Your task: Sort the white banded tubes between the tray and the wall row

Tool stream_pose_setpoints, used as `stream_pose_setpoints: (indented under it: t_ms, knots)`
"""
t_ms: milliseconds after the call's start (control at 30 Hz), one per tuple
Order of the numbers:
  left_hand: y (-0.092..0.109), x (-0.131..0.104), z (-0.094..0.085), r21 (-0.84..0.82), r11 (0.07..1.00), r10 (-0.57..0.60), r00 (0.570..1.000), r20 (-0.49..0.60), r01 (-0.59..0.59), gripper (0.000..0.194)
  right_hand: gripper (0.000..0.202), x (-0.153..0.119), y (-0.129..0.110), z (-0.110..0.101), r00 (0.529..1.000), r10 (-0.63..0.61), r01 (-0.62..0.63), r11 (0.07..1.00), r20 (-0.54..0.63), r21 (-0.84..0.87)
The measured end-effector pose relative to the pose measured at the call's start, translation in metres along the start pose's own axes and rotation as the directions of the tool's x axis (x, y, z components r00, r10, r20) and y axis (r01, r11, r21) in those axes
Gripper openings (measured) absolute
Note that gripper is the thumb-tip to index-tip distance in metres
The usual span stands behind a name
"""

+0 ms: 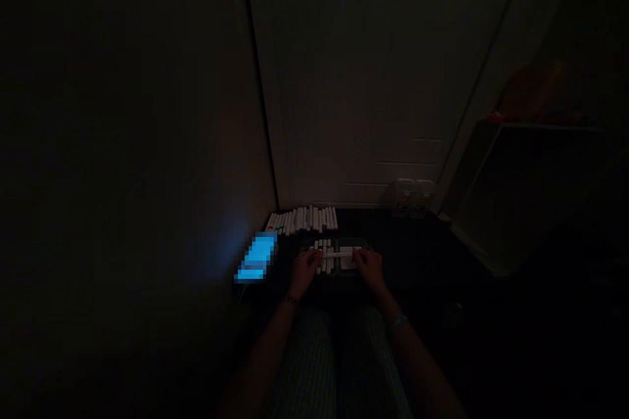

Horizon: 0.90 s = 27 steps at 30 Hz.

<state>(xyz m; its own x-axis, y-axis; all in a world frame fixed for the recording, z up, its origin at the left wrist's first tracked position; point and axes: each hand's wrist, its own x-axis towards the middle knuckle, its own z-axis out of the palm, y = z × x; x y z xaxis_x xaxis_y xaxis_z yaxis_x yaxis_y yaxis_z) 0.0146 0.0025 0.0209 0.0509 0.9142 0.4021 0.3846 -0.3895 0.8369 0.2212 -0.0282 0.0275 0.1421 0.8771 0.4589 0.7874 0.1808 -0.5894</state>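
Note:
In very dim light, my left hand and my right hand are closed on opposite ends of a white marker. It lies level between them, crossing above an open clear case. Several white markers stand side by side in the case's left half, close to my left hand. A pale, flat rectangular piece shows in the right half, partly covered by my right hand. The fingertips are too dark to see in detail.
A row of white markers with coloured ends lies behind the case, near the wall. On the left glows a blurred blue screen. Two clear containers stand at the back right. Farther right is a dark cabinet with an orange object on top.

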Motion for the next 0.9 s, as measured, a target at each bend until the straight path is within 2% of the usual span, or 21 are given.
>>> stream_pose_setpoints:
  t_ms: [233, 900]
  knots:
    - [-0.0023, 0.0013, -0.0007, 0.016, 1.000, 0.023, 1.000, 0.017, -0.024, 0.030, 0.045, 0.0003, -0.0012, -0.0013, 1.000, -0.003, 0.004, 1.000, 0.008, -0.030]
    - [0.0035, -0.0001, -0.0016, 0.002, 1.000, 0.022, 1.000, 0.012, -0.022, 0.031, 0.044, 0.0025, 0.0026, -0.0009, 1.000, 0.017, -0.018, 0.999, 0.020, 0.031]
